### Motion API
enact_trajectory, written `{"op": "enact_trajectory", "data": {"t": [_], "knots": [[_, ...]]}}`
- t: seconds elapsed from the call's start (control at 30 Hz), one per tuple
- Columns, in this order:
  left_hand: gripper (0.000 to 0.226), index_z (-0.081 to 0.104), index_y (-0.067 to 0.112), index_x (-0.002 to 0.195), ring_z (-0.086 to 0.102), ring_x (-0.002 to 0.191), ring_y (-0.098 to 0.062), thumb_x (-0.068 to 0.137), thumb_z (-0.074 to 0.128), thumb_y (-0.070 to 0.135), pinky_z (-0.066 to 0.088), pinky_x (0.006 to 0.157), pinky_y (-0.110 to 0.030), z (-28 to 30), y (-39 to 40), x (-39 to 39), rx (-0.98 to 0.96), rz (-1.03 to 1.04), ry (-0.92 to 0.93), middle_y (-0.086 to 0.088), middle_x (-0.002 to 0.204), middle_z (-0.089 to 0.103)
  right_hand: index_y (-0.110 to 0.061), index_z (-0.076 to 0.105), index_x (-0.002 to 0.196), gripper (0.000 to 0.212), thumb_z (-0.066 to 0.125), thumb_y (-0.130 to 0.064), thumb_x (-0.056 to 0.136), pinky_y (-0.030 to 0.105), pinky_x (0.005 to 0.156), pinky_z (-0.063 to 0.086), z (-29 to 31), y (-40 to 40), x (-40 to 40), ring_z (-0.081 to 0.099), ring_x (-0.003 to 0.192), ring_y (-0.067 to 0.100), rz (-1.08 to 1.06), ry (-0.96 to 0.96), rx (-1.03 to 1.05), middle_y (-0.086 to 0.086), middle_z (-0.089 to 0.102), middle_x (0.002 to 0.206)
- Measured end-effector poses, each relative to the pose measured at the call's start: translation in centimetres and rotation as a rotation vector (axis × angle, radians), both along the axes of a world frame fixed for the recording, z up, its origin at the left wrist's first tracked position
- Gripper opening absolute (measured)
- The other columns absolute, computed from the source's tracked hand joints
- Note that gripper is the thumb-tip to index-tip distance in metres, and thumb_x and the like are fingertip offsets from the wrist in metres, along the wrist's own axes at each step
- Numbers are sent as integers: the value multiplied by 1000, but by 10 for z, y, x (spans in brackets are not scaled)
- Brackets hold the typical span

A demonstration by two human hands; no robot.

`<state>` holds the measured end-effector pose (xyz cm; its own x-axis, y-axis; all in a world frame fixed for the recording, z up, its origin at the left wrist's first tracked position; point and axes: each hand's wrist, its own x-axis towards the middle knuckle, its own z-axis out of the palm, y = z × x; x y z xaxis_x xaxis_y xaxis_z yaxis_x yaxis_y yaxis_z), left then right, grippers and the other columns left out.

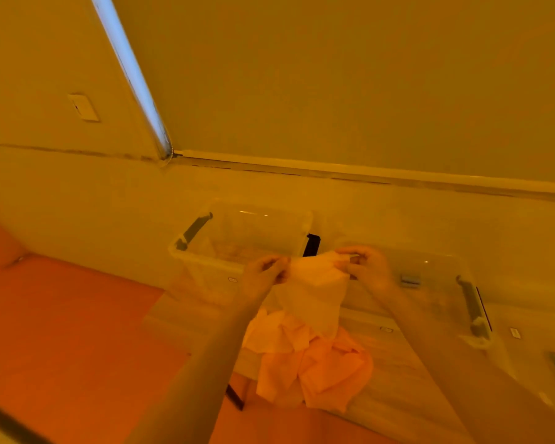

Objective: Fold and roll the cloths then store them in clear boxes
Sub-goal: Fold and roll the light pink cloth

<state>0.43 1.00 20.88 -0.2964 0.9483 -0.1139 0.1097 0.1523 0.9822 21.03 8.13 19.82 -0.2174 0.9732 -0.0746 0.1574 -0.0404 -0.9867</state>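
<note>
Two clear boxes [241,238] sit on a pale table [398,379] against the wall [334,75]

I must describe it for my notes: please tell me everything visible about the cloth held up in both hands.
The held cloth looks pale, thin and soft, under orange light. It hangs loosely, not yet folded, its top edge stretched between the left hand and right hand, which pinch its upper corners. Its lower end reaches the cloth pile below, before the clear boxes.

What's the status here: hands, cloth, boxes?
Left hand and right hand pinch top corners of one cloth, hanging unfolded. Pile waits below. Two boxes behind, open. Nothing blocking.
</note>
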Motion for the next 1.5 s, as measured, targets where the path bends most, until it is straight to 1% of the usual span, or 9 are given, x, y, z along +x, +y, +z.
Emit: {"op": "enact_trajectory", "data": {"t": [0.17,0.33,0.57,0.8,0.9,1.07,1.17,1.37,1.5], "knots": [[12,68,13,94,64,73,-10,92,58,20,54,64,-16,-47,-14,8,-117,-9,-36,-2,82,67,-10,67,107,29,70,-2,78,22,60,53,-55,-17,14,63,86,22,17,-14,-114,8,64,99],[12,68,15,94,64,75,-12,93,56,18,56,72,-23,-81,-23,20,-215,-46,-47,-3,85,67,-13,67,102,28,72,-2,77,37,71,56,-103,-34,29,62,93,30,-14,-11,-242,15,63,103],[19,65,0,102,60,53,-2,95,53,12,52,54,-15,-130,-40,38,-400,-44,-76,-6,74,61,2,67,100,28,71,9,73,13,41,40,-152,-54,46,51,43,-1,-36,-154,-290,2,51,61],[21,61,2,110,61,57,-7,95,52,13,52,55,-18,-157,-56,52,-533,-92,-84,-4,82,59,-15,68,90,26,77,0,71,34,65,50,-180,-65,67,59,83,27,-18,-242,-289,8,64,90],[24,58,1,116,62,49,-6,95,53,11,51,47,-17,-160,-52,49,-564,-77,-71,-8,93,58,-17,68,92,24,78,-7,73,34,71,53,-180,-62,71,62,92,25,-5,-275,-287,6,65,97],[27,57,3,118,62,47,-4,93,56,13,51,48,-19,-156,-32,41,-550,-31,1,-10,104,58,-15,70,100,22,68,-30,84,39,77,55,-159,-40,73,65,84,19,12,-575,-116,1,68,93],[26,57,3,118,63,61,-8,94,55,14,51,55,-19,-148,-17,38,-492,-26,-1,-9,103,60,-18,68,92,22,56,-36,91,26,64,48,-136,-23,66,59,72,11,22,-742,63,-4,65,83],[27,57,13,121,65,89,-18,95,52,19,53,69,-21,-137,11,33,-403,-67,-15,-5,113,62,-14,63,111,23,60,-24,91,31,85,47,-117,17,39,54,101,15,-24,-403,-61,-3,58,108],[27,57,17,122,64,90,-16,96,51,20,52,71,-21,-136,25,32,-388,-93,-44,-3,112,62,-25,63,111,23,63,-20,88,25,79,47,-119,34,27,51,107,11,51,-193,-255,-6,54,120]]}}
